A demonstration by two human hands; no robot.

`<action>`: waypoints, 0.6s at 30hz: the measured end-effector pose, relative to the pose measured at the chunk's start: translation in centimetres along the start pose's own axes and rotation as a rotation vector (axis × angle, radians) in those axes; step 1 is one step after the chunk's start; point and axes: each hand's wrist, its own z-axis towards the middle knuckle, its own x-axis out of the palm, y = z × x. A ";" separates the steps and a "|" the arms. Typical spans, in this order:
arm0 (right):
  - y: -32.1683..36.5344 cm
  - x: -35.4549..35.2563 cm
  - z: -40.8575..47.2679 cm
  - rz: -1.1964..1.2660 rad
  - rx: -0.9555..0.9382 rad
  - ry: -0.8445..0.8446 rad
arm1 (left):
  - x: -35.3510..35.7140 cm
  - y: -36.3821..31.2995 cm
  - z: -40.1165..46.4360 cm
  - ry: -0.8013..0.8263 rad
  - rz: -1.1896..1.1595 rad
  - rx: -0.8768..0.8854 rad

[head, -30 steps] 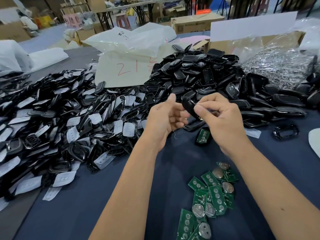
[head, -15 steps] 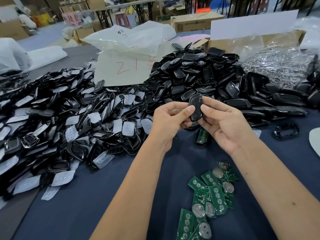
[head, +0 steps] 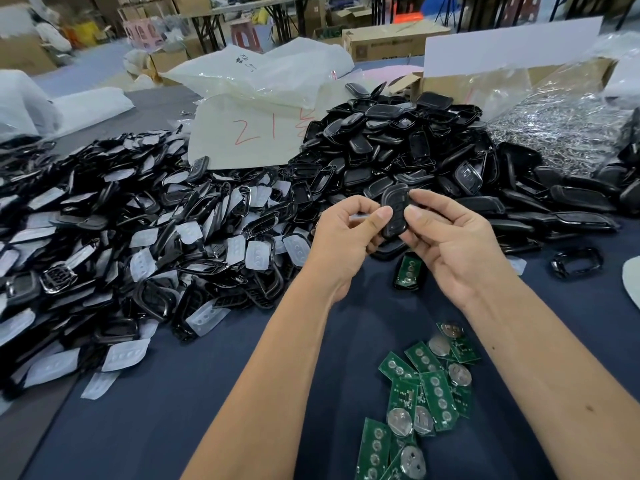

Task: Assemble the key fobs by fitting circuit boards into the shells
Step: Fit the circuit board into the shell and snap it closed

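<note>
Together, both hands raised over the bench.
Left hand and right hand pinch one fob, grips curled, thumbs on top.

Left hand and right hand raised together, fingers curled, pinching.

Two hands meet over the worktop, heaps behind, boards in front.

The left hand and right hand hold a key fob shell between them above the worktop. Nearer the person, right of centre, lie loose circuit boards. A shell with a board in it lies under the hands. One heap of shells spreads left; another heap rises behind the hands. A bag lies between the heaps, further back.
</note>
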 end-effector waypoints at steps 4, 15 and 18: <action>-0.3 0.1 0.0 -0.133 -0.049 -0.054 | -0.2 0.1 0.0 -0.060 0.226 0.161; -0.4 0.4 0.0 -0.070 -0.016 -0.147 | 1.5 -0.3 -0.7 -0.063 0.791 0.506; -0.1 -0.4 0.6 -0.021 0.008 -0.097 | 1.3 -0.3 -1.0 -0.041 0.699 0.487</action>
